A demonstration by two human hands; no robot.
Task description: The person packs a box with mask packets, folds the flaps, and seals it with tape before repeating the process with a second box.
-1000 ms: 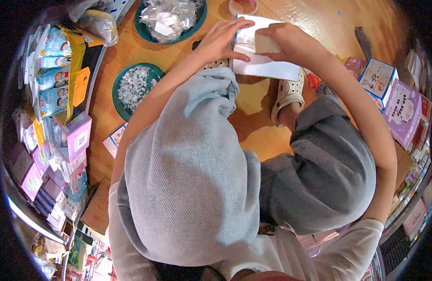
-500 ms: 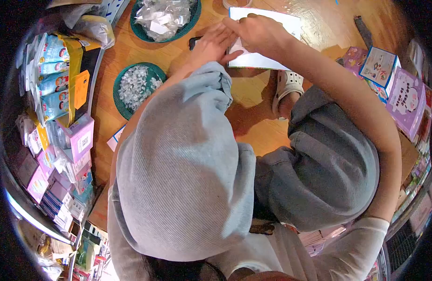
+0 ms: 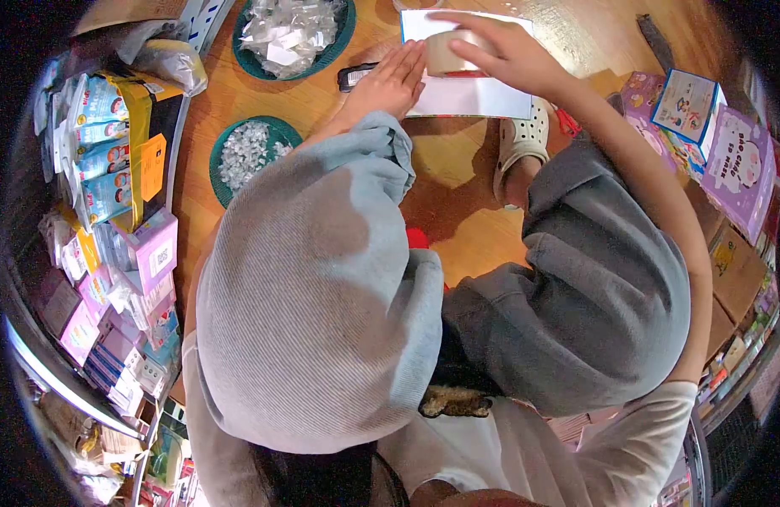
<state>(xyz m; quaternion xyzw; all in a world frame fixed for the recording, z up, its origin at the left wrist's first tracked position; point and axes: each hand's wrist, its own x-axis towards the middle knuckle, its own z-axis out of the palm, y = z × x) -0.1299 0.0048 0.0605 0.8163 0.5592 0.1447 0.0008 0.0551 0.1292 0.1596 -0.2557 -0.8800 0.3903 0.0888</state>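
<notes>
My left hand [image 3: 390, 87] lies flat with fingers stretched out, at the left edge of a white sheet [image 3: 483, 98] on the wooden floor. Over that sheet my right hand [image 3: 521, 57] holds a wide roll of tape [image 3: 454, 54] between thumb and fingers. The tape's side faces me, and part of the sheet is hidden behind it and the hand. Just left of my left hand rests a small black object [image 3: 354, 78] with a pale label.
Two green baskets, one with clear plastic pieces [image 3: 290, 38] and one with whitish bits [image 3: 246, 156], stand at left. Packaged goods [image 3: 107, 152] line the left side. Purple boxes [image 3: 736, 169] and a cardboard box [image 3: 735, 269] are at right. My shoe [image 3: 525, 139] is below the sheet.
My right hand has moved away from my left fingers, and the roll of tape now shows in it. My left hand has flattened at the sheet's edge. The sheet has shifted slightly left.
</notes>
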